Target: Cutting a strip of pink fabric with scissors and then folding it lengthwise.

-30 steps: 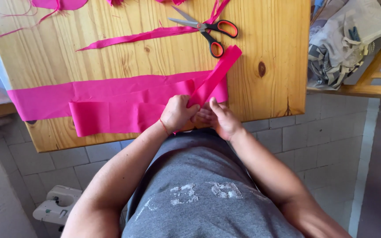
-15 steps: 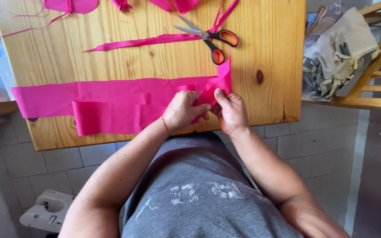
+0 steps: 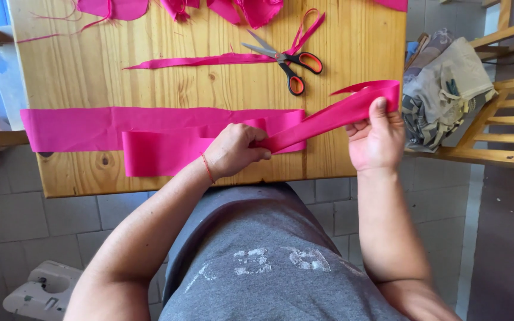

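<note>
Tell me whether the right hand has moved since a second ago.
Yes. The right hand has swung out from beside the left hand toward the table's right edge, pulling the pink fabric strip taut.

The worktop (image 3: 209, 83) is pale varnished wood, knotty and lightly glossy. The pink strip (image 3: 168, 139) across it is matt woven cloth, smooth, with frayed threads at the upper left scraps (image 3: 114, 8). The scissors (image 3: 287, 59) have bright metal blades and glossy orange-and-black plastic handles. At right, a bag (image 3: 447, 89) looks like dull, coarse canvas.

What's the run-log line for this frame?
left hand: pins pink fabric strip on table | right hand: holds strip's end raised | scissors: idle
</note>
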